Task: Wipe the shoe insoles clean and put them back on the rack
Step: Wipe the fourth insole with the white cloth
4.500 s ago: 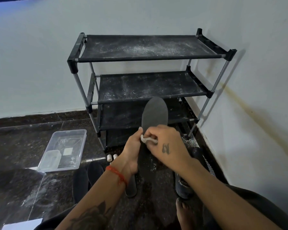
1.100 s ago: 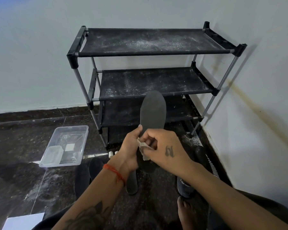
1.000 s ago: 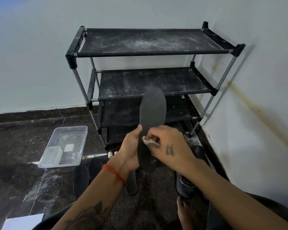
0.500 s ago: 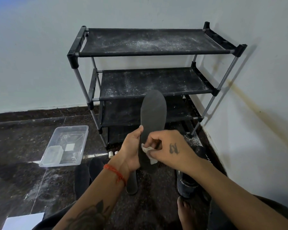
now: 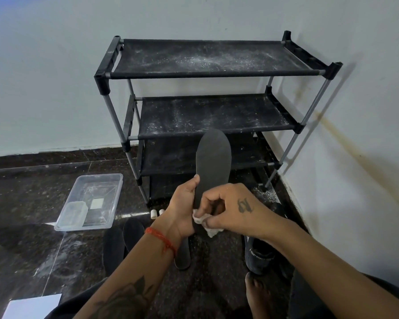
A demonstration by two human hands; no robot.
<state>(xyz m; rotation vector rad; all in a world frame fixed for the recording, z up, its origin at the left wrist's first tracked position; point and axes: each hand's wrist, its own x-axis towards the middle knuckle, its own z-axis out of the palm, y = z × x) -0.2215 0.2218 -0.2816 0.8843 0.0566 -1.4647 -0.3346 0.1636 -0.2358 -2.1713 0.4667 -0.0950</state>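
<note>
A dark grey insole (image 5: 213, 160) stands upright in front of me, toe end up. My left hand (image 5: 182, 210) grips its lower edge from the left, thumb along the side. My right hand (image 5: 230, 209) pinches a small crumpled white cloth (image 5: 206, 223) against the insole's lower part. Behind it stands the black shoe rack (image 5: 207, 72), its fabric shelves dusted with white powder. Two more dark insoles (image 5: 122, 242) lie on the floor to the lower left, and another insole (image 5: 182, 254) shows under my left wrist.
A clear plastic tub (image 5: 91, 201) with a small container inside sits on the dark floor at left. Two small white caps (image 5: 156, 213) lie by the rack's foot. A dark shoe (image 5: 258, 254) and a bare foot (image 5: 258, 295) are at lower right. The white wall closes the right side.
My right hand has slid the cloth down the insole from its middle to its lower end. My left hand keeps its grip in the same place.
</note>
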